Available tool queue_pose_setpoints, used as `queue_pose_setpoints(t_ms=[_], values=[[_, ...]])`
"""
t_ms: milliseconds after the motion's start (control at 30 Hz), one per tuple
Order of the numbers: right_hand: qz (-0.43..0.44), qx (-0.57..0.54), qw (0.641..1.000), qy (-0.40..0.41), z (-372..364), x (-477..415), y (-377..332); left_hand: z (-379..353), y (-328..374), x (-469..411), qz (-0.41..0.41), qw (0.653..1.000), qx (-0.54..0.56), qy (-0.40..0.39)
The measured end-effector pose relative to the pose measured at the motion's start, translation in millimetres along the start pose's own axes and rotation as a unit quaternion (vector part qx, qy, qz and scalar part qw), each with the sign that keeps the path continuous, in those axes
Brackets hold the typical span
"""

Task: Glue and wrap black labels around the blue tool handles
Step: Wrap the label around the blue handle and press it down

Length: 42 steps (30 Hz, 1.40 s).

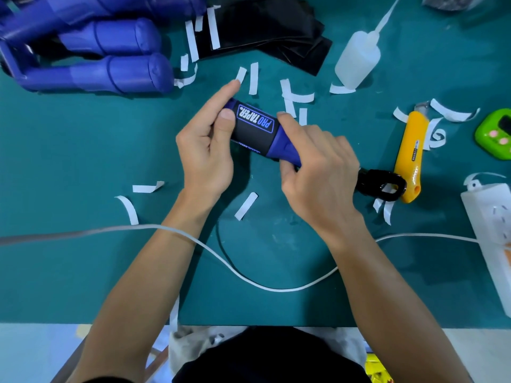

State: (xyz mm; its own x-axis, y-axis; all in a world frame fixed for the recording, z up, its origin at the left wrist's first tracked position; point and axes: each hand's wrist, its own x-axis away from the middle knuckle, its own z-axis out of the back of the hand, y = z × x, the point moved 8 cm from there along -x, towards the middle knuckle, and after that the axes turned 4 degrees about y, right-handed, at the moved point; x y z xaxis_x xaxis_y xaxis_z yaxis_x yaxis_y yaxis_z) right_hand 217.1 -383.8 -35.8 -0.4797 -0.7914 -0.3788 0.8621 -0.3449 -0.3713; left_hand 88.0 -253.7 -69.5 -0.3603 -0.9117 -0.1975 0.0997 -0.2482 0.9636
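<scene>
Above the middle of the green mat I hold a blue tool handle (287, 150) with both hands. A black label (253, 128) printed "PRO TAPER" is wrapped around its upper end. My left hand (206, 145) grips that end, thumb pressed on the label's edge. My right hand (318, 167) clasps the lower blue part, index finger touching the label's other edge. The tool's black metal end (383, 185) sticks out to the right. More blue handles (94, 59) lie piled at the top left. A stack of black labels (265, 31) lies at the top centre.
A clear glue bottle (356, 62) with a long nozzle stands at the top right. A yellow utility knife (409, 156), a green timer (496, 134) and a white power strip (495, 230) lie on the right. White backing strips litter the mat. A white cable (249, 277) crosses near my forearms.
</scene>
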Motion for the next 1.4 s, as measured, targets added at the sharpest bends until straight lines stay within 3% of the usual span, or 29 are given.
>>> queue_pose_setpoints(t_ms=[133,267,433,700,1067,1233,1400], values=[[-0.011,-0.027,0.999,0.015,5.5,-1.7,2.4,0.6,-0.9,-0.6,0.035,0.992,0.118,-0.003],[-0.017,-0.06,0.998,0.021,11.1,-2.1,2.4,-8.1,9.1,3.1,0.033,0.984,0.154,-0.079],[-0.029,-0.095,0.995,-0.01,15.9,-3.5,9.4,-10.1,19.2,5.6,-0.026,0.984,0.133,-0.118],[-0.037,-0.106,0.991,-0.071,15.8,-1.9,12.1,-2.4,26.3,6.2,-0.063,0.992,0.078,-0.077],[-0.018,-0.06,0.998,0.001,17.2,0.1,5.2,-12.6,24.6,4.7,-0.042,0.984,0.104,-0.138],[-0.005,-0.034,0.999,0.009,12.4,1.5,5.1,-6.5,15.9,5.7,-0.033,0.995,0.047,-0.08],[0.005,-0.026,1.0,0.004,7.0,1.4,2.6,3.0,2.7,4.4,0.03,0.999,0.04,-0.008]])
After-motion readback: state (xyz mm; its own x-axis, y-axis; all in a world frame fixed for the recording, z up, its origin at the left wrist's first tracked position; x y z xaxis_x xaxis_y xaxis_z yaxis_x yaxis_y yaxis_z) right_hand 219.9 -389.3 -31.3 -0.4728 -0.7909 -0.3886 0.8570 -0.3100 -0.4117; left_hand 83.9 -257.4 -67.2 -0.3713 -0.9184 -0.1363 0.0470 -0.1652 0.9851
